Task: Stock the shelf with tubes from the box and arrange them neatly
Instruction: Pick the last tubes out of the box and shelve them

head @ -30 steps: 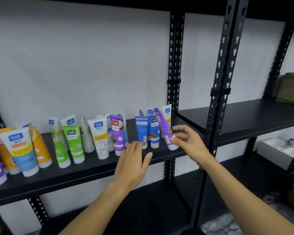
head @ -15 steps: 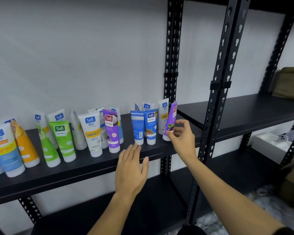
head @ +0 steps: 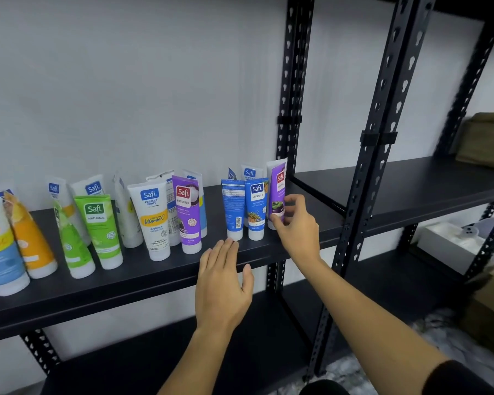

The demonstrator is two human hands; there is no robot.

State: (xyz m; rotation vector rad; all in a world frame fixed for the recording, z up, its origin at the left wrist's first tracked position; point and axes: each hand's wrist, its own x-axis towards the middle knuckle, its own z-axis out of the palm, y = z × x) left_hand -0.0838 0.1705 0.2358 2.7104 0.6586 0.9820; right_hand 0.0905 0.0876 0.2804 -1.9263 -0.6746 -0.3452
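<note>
Setting a purple tube [head: 277, 195] upright at the right end of the row on the shelf [head: 160, 276]: right hand [head: 298, 229] pinching its lower body, thumb in front, fingers [head: 295, 198] curled round the far side, cap apparently down on the shelf, just beside a blue tube [head: 256, 208] and close to the black upright post [head: 291, 118]. Left hand [head: 223, 283] flat and relaxed, holding nothing, fingertips at the shelf's front edge just below a second blue tube [head: 233, 208] that shows its back label

Placement step, by the look of it nearly done. Next, probably: easing the pinch off without tipping the tube, then nudging it square with its neighbours. Leaning slightly toward the blue one, so a careless release could knock the pair

Further left, more tubes standing cap down: another purple tube [head: 186, 212], a white tube [head: 153, 220], green tubes [head: 97, 232], an orange tube [head: 30, 238], several tilted and unevenly spaced, so straightening left to do. Second row behind, partly hidden. No box of stock clearly in view; only a brown carton [head: 488, 306] at lower right, contents impossible to tell. Little room between tube and post for the fingers to pull out
</note>
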